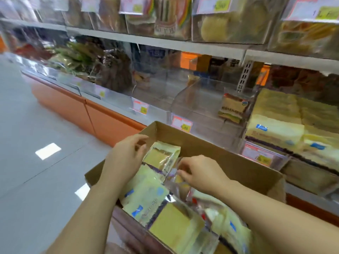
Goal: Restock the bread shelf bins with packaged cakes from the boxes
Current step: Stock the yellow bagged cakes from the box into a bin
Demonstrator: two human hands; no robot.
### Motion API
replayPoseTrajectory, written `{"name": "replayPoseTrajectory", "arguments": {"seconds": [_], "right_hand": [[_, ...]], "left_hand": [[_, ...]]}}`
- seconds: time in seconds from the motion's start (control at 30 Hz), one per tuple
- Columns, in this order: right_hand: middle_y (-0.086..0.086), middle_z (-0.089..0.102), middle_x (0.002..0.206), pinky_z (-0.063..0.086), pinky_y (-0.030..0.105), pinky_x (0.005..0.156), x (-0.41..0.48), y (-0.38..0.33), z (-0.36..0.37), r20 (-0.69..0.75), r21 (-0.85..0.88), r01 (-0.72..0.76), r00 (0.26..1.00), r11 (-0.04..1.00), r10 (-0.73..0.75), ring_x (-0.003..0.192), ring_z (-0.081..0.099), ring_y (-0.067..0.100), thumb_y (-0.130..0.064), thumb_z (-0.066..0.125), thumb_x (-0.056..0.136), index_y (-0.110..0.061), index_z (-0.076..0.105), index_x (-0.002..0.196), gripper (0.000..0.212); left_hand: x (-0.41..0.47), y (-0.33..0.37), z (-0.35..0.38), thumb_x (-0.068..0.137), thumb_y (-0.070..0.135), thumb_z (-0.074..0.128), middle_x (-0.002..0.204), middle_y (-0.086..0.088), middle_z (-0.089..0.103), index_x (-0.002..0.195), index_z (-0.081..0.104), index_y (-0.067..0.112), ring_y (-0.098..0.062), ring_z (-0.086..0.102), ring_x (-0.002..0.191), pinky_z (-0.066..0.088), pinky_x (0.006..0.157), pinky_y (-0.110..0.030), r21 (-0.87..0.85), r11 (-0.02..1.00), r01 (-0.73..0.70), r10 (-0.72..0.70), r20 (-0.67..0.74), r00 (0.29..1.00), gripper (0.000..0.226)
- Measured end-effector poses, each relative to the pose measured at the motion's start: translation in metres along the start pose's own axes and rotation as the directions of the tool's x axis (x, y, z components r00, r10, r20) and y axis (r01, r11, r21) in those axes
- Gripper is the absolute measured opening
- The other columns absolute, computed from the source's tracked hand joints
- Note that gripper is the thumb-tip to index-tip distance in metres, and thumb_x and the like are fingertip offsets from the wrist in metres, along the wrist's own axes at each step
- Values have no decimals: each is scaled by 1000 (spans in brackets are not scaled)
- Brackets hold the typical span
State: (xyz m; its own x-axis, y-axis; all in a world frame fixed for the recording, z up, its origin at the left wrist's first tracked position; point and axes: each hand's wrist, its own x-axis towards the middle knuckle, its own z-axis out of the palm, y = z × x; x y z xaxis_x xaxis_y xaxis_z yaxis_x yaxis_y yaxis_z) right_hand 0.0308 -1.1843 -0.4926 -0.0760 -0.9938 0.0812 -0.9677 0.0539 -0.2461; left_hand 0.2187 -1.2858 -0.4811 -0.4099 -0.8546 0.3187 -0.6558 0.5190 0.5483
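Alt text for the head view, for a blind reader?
Two bare hands reach into an open cardboard box of packaged cakes: the left hand beside an upright cake, the right hand pinching a clear wrapper. Behind, a clear shelf bin holds a single cake.
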Motion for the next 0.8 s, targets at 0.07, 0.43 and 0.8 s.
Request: {"name": "replayPoseTrajectory", "arguments": {"seconds": [0.07,0.43,0.8], "right_hand": [[-8,63,93,45,30,69,14,-10,13,111,80,-23,994,997,14,89,59,18,-40,49,94,-24,62,105,23],[-1,34,150,34,29,104,28,-39,59,592,280,-204,806,938,-2,136,33,19,-51,76,72,-24,13,150,104],[-8,53,132,45,21,95,-3,-21,32,469,390,-107,878,914,-97,114,53,8,-38,83,64,-30,40,136,84]], "left_hand": [[4,-6,-1,95,23,53,109,14,63,119,60,31,-8,57,96,52,85,-39,-31,1000,6,-6,-6,1000,27],[15,-17,-11,94,17,54,108,15,65,117,64,27,-2,58,93,50,84,-29,-141,990,15,-16,-6,1000,27],[13,-5,-4,95,21,54,106,18,60,123,60,28,0,56,95,50,88,-28,-167,985,-31,46,87,995,29]]}}
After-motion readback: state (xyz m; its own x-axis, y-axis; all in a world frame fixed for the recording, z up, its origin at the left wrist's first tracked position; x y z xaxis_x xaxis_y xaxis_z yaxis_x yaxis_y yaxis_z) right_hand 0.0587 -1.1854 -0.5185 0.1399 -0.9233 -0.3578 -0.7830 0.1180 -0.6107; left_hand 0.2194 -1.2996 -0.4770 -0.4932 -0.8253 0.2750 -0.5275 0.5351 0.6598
